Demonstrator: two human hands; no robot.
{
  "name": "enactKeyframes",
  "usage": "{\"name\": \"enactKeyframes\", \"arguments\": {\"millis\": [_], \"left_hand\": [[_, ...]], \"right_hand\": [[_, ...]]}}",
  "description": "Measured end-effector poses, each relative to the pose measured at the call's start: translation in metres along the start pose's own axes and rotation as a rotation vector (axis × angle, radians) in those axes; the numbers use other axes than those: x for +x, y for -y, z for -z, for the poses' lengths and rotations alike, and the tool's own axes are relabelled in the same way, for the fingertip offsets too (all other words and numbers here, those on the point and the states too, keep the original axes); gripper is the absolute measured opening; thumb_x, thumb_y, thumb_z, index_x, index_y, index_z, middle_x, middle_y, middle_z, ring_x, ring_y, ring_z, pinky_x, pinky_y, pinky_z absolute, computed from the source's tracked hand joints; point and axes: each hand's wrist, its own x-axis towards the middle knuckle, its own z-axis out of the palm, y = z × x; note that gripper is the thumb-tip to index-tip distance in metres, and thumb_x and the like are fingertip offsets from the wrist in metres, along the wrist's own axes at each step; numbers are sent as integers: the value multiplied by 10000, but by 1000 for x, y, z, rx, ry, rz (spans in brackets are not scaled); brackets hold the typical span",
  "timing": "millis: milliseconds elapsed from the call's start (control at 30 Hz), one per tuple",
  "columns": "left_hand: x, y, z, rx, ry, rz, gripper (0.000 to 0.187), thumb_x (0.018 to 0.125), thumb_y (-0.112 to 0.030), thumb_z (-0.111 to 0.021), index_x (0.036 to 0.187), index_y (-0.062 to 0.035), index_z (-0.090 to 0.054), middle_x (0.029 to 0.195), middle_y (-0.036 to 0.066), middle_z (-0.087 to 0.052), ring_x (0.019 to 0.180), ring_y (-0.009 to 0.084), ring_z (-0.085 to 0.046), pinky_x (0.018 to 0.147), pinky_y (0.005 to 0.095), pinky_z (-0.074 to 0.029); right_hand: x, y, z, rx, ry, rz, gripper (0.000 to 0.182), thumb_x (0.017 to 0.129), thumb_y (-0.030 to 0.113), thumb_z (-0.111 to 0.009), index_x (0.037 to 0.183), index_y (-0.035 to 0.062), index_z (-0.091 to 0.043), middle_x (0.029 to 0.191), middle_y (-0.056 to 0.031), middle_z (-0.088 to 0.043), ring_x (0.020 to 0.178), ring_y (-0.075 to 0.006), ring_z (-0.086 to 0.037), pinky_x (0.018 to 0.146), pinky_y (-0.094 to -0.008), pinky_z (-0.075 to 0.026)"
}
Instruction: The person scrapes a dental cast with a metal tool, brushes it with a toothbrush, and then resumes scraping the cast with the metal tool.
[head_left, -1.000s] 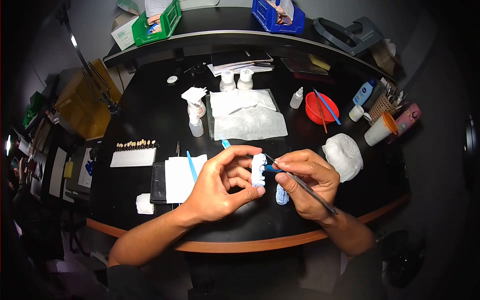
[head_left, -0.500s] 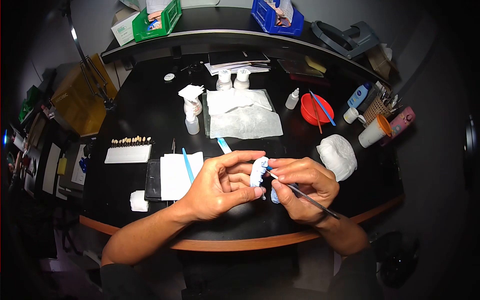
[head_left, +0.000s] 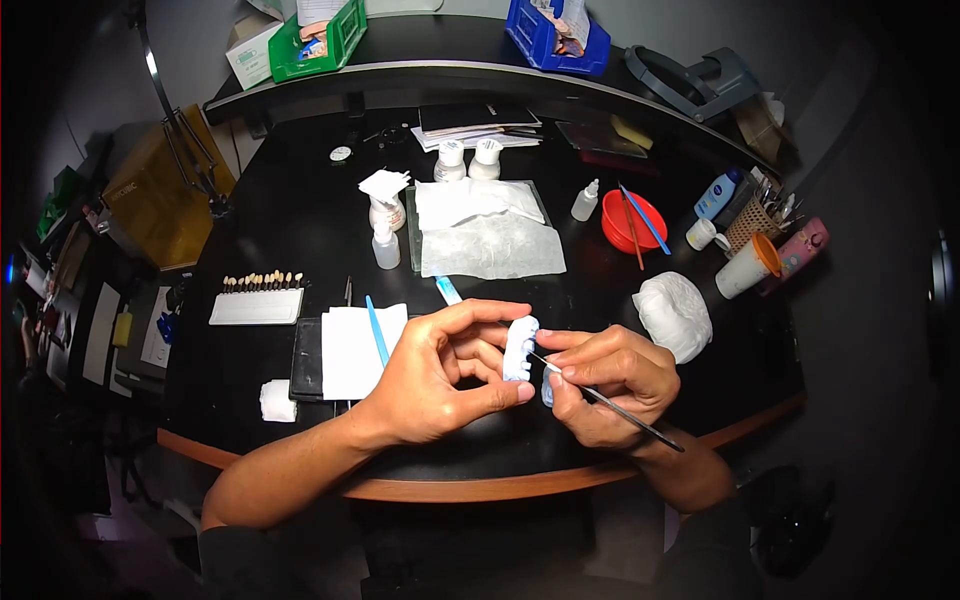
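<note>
Model turned more upright, tool tip lower on it than a moment ago

Two bare hands, one item in each. Left hand (head_left: 435, 385): curved wide like a C, forefinger at the top end and thumb at the bottom end of one pale blue toothed model (head_left: 519, 350), held up above the black table (head_left: 480, 440). Right hand (head_left: 620, 380): fingers closed in a pen grip round one thin metal instrument (head_left: 628, 412), its tip at the model's toothed side.

Second blue piece, one (head_left: 547, 389), partly hidden behind the right thumb; seems to lie on the table, though little of it shows.

Around them: two white-capped jars (head_left: 451, 162) side by side at the back; two small squeeze bottles, one left (head_left: 386, 248), one right (head_left: 585, 202); one red bowl (head_left: 619, 240) with two slim handles across it, one blue (head_left: 644, 218), one brown (head_left: 633, 232); one white wrapped bundle (head_left: 673, 317). Two bins on the shelf, one green (head_left: 342, 40), one blue (head_left: 590, 58).
</note>
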Motion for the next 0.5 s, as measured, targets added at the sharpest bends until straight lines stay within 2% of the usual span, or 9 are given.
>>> {"name": "enactKeyframes", "arguments": {"millis": [233,433,500], "left_hand": [[0,2,-2,52,-31,-40,647,831,45,-849,1399,72,-541,1198,190,-697,925,127,-724,818,250,-608],[-1,-1,-1,-101,8,61,649,858,83,-800,1441,76,-514,1212,190,-694,1029,154,-716,888,272,-603],[-1,0,1,-135,37,78,644,876,87,-776,1457,80,-499,1217,186,-693,1055,164,-709,918,282,-597]], "right_hand": [[-2,-1,-1,-16,-9,-11,183,715,-117,-769,834,-10,-681,825,-145,-722,888,-309,-792,780,-377,-669],[-1,-2,0,20,-6,-5,188,697,-121,-769,811,-2,-678,807,-131,-714,876,-311,-794,778,-364,-673],[0,-1,2,15,30,2,195,726,-128,-755,844,0,-667,817,-136,-706,869,-324,-789,791,-385,-674]]}}
